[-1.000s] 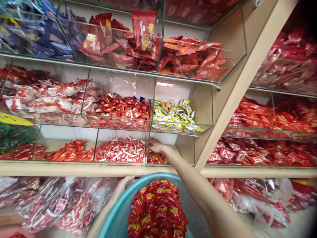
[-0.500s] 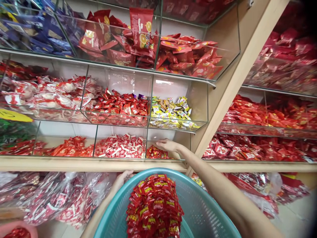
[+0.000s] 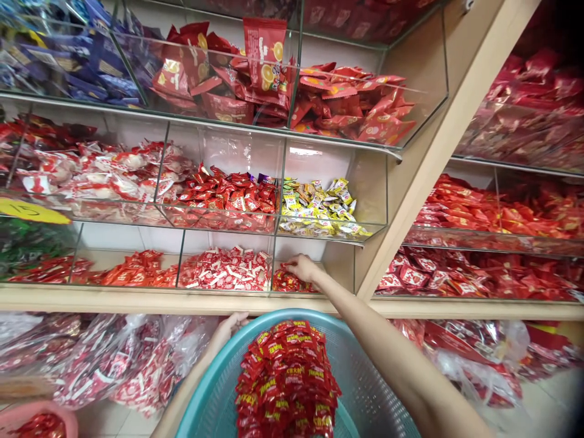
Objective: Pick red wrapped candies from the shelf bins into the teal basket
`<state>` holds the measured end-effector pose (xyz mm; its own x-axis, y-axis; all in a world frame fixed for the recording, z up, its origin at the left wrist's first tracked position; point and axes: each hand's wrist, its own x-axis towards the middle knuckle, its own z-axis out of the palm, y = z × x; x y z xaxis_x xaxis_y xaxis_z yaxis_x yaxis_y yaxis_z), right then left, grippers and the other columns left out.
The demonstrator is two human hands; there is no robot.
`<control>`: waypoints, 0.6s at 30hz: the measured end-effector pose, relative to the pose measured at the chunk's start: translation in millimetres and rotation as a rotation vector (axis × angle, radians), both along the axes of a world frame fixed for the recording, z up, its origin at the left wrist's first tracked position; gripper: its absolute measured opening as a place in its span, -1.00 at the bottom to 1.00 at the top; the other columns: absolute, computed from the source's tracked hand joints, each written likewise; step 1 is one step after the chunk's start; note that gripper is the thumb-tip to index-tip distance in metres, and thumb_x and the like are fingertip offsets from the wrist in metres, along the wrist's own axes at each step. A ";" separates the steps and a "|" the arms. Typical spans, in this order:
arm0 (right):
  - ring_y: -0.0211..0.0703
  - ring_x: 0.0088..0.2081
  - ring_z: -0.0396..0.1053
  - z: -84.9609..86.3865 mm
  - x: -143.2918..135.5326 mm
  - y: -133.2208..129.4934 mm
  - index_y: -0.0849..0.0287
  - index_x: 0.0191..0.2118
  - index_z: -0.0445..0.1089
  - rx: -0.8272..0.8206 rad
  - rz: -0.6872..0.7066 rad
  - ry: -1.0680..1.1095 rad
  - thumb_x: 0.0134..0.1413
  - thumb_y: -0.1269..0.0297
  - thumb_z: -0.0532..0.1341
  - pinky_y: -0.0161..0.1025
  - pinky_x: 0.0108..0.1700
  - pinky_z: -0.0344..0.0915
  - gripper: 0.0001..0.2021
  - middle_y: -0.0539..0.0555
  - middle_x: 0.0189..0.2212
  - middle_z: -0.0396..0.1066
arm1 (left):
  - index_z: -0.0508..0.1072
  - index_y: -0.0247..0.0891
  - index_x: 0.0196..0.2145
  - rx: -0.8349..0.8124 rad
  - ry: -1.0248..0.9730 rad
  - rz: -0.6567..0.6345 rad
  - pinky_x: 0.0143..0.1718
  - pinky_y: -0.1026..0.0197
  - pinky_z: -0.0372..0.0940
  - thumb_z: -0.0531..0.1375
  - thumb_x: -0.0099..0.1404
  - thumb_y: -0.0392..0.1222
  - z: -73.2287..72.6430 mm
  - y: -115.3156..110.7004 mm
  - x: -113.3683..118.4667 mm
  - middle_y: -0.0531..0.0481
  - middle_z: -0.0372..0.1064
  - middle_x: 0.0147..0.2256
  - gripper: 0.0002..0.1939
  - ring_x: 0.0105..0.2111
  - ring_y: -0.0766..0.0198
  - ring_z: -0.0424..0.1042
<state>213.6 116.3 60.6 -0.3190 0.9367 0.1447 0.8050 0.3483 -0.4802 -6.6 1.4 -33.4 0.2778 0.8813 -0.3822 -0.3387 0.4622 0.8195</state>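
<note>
Right hand [image 3: 302, 266] is reaching into the rightmost bin [image 3: 340, 267] of the bottom shelf row, fingers spread flat over the small pile of red sweets [image 3: 288, 282] there. I can't tell if its grip has closed on any; the palm hides it. Left hand [image 3: 230, 328] is clenched on the far rim of the teal basket [image 3: 365, 389], holding it just below the wooden shelf edge [image 3: 137, 300]. The basket carries a heap of red-and-yellow wrapped sweets [image 3: 287, 380]. The bin next door on the left holds red-and-white sweets [image 3: 225, 275]. Directly above the right hand sits a bin of yellow sweets [image 3: 322, 207]. Clear bags of sweets [image 3: 114, 365] lie under the shelf.
</note>
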 end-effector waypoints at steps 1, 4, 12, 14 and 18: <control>-0.18 -0.35 0.32 5.9 4.6 -4.2 0.27 -0.31 0.44 0.026 -0.009 0.020 -0.02 0.27 0.09 -0.33 -0.30 0.17 -0.76 0.10 -0.39 0.43 | 0.43 -0.41 -0.59 0.003 0.001 0.001 -0.62 0.36 0.14 0.13 0.03 -0.08 1.6 -1.1 0.3 -0.05 0.38 -0.66 -0.71 -0.69 0.35 0.29; -0.21 -0.26 0.30 26.1 23.2 -33.2 0.26 -0.20 0.38 0.112 -0.013 0.137 0.07 0.23 0.01 -0.35 -0.23 0.17 -0.70 0.09 -0.27 0.41 | 0.40 -0.39 -0.63 0.004 -0.008 -0.016 -0.62 0.36 0.14 0.13 0.03 -0.09 7.3 -4.8 1.5 -0.04 0.37 -0.68 -0.71 -0.70 0.35 0.28; -0.19 -0.24 0.30 5.8 46.0 -180.5 0.12 -0.19 0.37 -0.020 0.174 0.211 0.09 0.16 0.02 -0.25 -0.18 0.20 -0.73 0.05 -0.26 0.40 | 0.36 -0.36 -0.65 -0.020 -0.059 -0.001 -0.64 0.36 0.12 0.15 0.01 -0.12 13.7 -9.2 5.0 0.03 0.32 -0.71 -0.76 -0.72 0.37 0.25; -0.19 -0.22 0.29 -11.7 42.5 -201.7 0.11 -0.18 0.35 -0.028 0.223 0.122 0.11 0.24 0.01 -0.25 -0.15 0.19 -0.77 0.05 -0.26 0.38 | 0.35 -0.35 -0.66 -0.017 -0.052 0.012 -0.66 0.37 0.09 0.15 0.01 -0.13 13.0 -9.2 5.1 0.04 0.31 -0.73 -0.76 -0.75 0.39 0.22; -0.17 -0.21 0.26 -30.1 37.9 -216.7 0.12 -0.22 0.30 0.024 0.270 -0.057 0.12 0.35 -0.03 -0.23 -0.16 0.18 -0.80 0.07 -0.29 0.34 | 0.34 -0.34 -0.67 -0.032 -0.092 -0.008 -0.65 0.36 0.12 0.14 0.02 -0.16 14.9 -10.6 4.2 0.03 0.34 -0.71 -0.78 -0.74 0.38 0.24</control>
